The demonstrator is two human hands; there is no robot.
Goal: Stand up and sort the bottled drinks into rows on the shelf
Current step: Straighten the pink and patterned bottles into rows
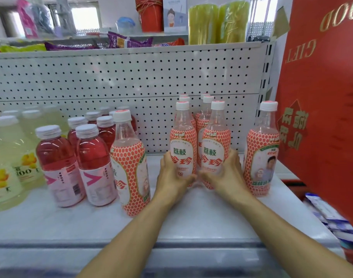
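Two upright lychee bottles with orange honeycomb labels and white caps stand side by side in the middle of the white shelf (191, 221). My left hand (172, 176) grips the left bottle (183, 141) low on its label. My right hand (225, 173) grips the right bottle (216, 141) the same way. More bottles of that kind stand in two rows behind them. A single lychee bottle (262, 155) stands to the right, and another (129, 163) to the left.
Several red drink bottles (95, 165) stand in rows on the left, with pale yellow bottles (5, 163) beyond them. A perforated white back panel (121, 81) closes the shelf. A big red gift bag (324, 109) hangs at the right edge.
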